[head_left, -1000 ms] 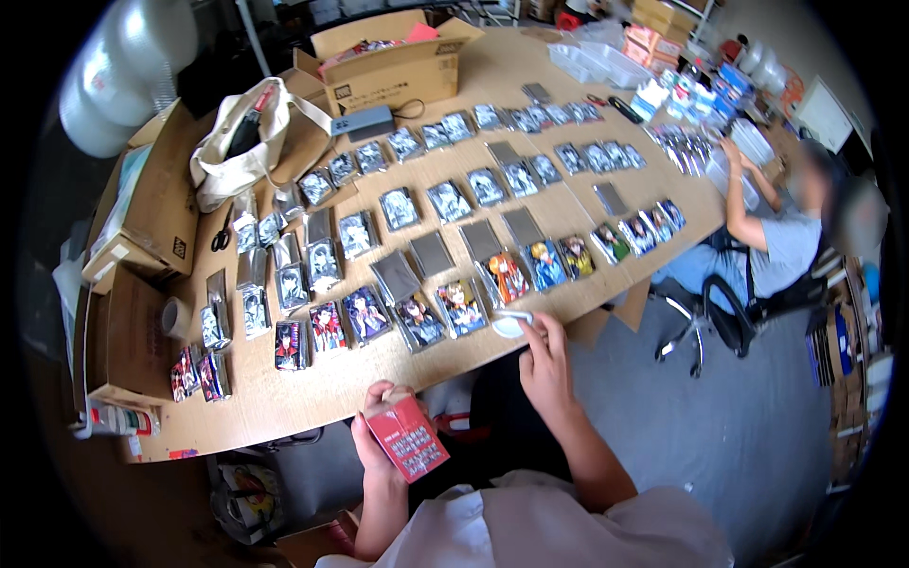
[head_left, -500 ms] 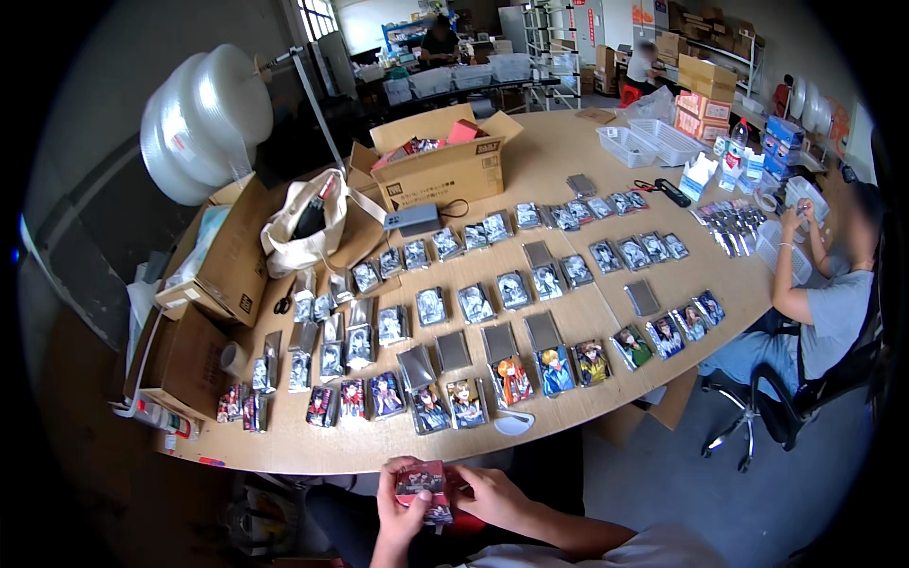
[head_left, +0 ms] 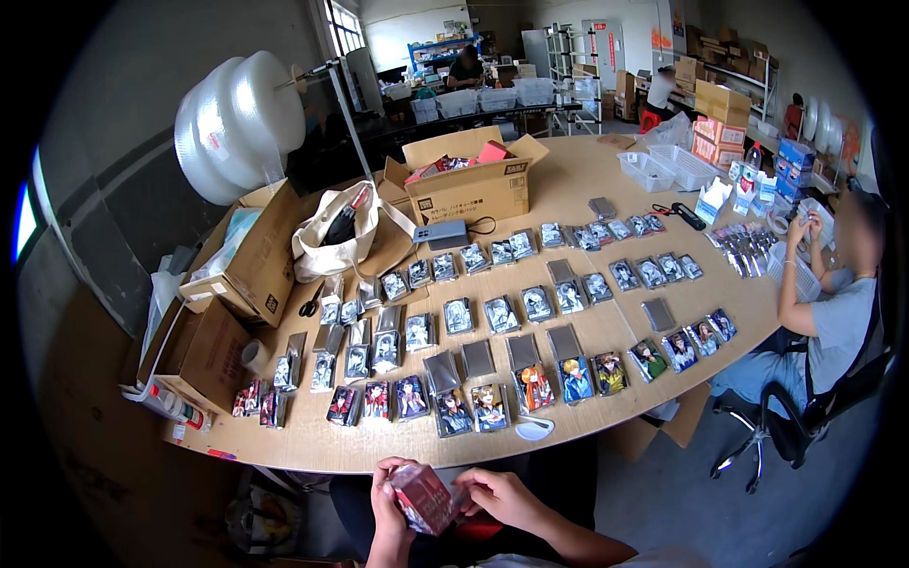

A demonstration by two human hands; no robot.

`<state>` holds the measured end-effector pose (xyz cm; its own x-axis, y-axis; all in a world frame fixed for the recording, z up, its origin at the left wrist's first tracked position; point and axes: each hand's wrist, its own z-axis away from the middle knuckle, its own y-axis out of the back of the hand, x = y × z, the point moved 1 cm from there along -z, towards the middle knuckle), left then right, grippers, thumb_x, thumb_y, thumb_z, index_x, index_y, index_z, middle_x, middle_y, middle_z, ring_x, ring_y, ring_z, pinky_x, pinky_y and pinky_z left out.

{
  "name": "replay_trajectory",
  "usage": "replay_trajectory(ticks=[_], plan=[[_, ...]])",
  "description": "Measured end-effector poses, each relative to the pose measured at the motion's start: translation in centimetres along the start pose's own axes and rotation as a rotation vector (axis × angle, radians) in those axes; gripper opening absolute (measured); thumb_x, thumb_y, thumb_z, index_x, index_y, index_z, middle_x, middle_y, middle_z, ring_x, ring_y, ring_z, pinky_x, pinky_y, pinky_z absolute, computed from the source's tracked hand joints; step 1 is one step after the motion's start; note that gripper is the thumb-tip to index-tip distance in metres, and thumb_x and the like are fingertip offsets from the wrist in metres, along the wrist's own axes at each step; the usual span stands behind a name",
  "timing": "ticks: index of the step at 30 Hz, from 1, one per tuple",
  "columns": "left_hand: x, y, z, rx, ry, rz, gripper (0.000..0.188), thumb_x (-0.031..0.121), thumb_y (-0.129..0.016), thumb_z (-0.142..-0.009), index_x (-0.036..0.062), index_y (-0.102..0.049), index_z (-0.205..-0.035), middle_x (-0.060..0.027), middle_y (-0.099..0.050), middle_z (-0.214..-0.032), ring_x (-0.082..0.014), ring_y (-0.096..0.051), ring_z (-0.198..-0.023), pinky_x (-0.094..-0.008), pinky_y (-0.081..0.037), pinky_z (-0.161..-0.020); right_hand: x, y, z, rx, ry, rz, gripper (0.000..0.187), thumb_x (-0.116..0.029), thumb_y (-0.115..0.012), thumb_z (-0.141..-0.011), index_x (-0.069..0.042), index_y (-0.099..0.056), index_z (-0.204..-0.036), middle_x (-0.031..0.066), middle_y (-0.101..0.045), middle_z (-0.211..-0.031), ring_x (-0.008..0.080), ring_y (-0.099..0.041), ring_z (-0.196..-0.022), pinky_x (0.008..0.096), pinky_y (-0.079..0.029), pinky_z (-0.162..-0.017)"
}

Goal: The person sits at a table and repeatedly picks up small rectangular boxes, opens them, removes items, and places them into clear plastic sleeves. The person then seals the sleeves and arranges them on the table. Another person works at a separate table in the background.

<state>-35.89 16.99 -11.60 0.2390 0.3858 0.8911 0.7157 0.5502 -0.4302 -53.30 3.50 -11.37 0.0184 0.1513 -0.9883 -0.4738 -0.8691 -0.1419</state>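
A small red printed box (head_left: pixel 423 499) is gripped in my left hand (head_left: pixel 386 506), just off the table's near edge and above my lap. Its fingers wrap round the box's left side. My right hand (head_left: pixel 507 496) is at the right side of the box, fingers curled and pinched together; what they hold is too small to make out. Ahead on the table lie rows of card stacks, the nearest being colour-printed ones such as the orange-haired figure stack (head_left: pixel 535 386). Behind these are several grey-printed stacks (head_left: pixel 458 316).
A white scoop-shaped piece (head_left: pixel 535 429) lies near the front edge. Open cartons (head_left: pixel 473 189), a cloth bag (head_left: pixel 331 237) and scissors (head_left: pixel 311 301) stand or lie at the left and back. At the right sits a co-worker (head_left: pixel 833 275), near clear baskets (head_left: pixel 686 167).
The red box has turned in my left hand and now shows a larger face and its side. My right hand has drawn slightly away from it. The whole view has shifted.
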Motion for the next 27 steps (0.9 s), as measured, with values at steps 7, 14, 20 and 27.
replay_trajectory(ticks=[7,14,20,27], plan=[[-0.4,-2.3,-1.6,-0.113,-0.160,-0.034,0.079,0.052,-0.086,-0.088,0.0008,-0.048,-0.135,-0.0185,-0.059,-0.128,-0.0278,-0.063,-0.120,-0.0416,-0.051,-0.106,1.8,-2.9,-0.3,0.380,0.140,0.154,0.020,-0.010,-0.059,-0.111,0.004,-0.068,-0.122,0.0071,-0.074,-0.100,0.0114,-0.070,-0.089,0.0278,-0.059,-0.081],[-0.6,-1.1,-0.2,-0.362,-0.266,-0.194,0.086,0.022,-0.080,-0.094,0.0022,-0.033,-0.163,-0.0270,-0.028,-0.172,-0.0400,-0.032,-0.159,-0.0509,-0.029,-0.127,-2.3,-2.8,-1.7,0.721,0.345,0.345,0.012,0.000,-0.065,-0.103,0.004,-0.076,-0.107,0.0155,-0.078,-0.097,0.0204,-0.075,-0.087,0.0329,-0.058,-0.079],[0.9,-1.0,1.3,-0.074,-0.020,-0.128,0.100,0.012,-0.084,-0.091,0.0036,-0.015,-0.163,-0.0190,-0.043,-0.155,-0.0297,-0.045,-0.146,-0.0442,-0.042,-0.120,-5.5,-3.7,-4.1,0.669,0.653,0.681,0.011,0.000,-0.072,-0.097,0.005,-0.075,-0.107,0.0168,-0.078,-0.102,0.0304,-0.077,-0.090,0.0353,-0.061,-0.080],[2.0,1.5,2.3,0.095,-0.119,-0.221,0.086,0.009,-0.089,-0.084,0.0082,-0.030,-0.147,-0.0146,-0.048,-0.140,-0.0245,-0.053,-0.134,-0.0418,-0.044,-0.115,-3.7,-5.7,-4.7,0.586,0.360,0.207,0.019,-0.009,-0.066,-0.108,0.006,-0.074,-0.102,0.0081,-0.078,-0.090,0.0073,-0.068,-0.079,0.0245,-0.054,-0.073]])
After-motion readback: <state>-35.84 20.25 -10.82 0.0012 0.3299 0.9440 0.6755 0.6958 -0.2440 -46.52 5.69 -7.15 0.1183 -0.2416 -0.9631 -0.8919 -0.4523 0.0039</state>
